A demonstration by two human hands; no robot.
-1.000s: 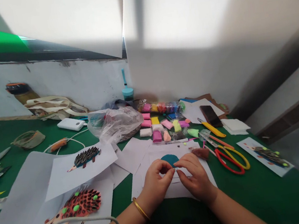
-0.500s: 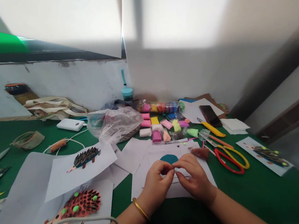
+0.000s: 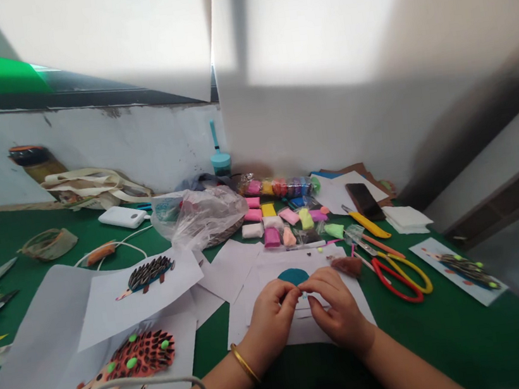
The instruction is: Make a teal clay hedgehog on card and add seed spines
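My left hand [image 3: 275, 313], with a gold bangle at the wrist, has thumb and index finger pinched together over white paper [image 3: 239, 334]. Facing it, my right hand [image 3: 339, 311] has its fingers bent, the index fingertip meeting the left fingertips. Something tiny and pale shows between the hands, too small to name. Just beyond the fingertips a flat teal clay shape [image 3: 293, 276] lies on the paper, partly hidden by the left hand. Brown clay in a wrapper [image 3: 347, 266] is beyond the right hand.
Clay packets [image 3: 272, 237] and a plastic bag [image 3: 209, 214] lie further back. Scissors [image 3: 401, 274], a yellow cutter [image 3: 369, 223] and a phone [image 3: 364, 201] are at right. Hedgehog pictures [image 3: 137, 357] lie at left, crossed by a white cable [image 3: 122, 383].
My left thumb has shifted slightly up towards the index fingertip. Both hands otherwise stay nearly in place.
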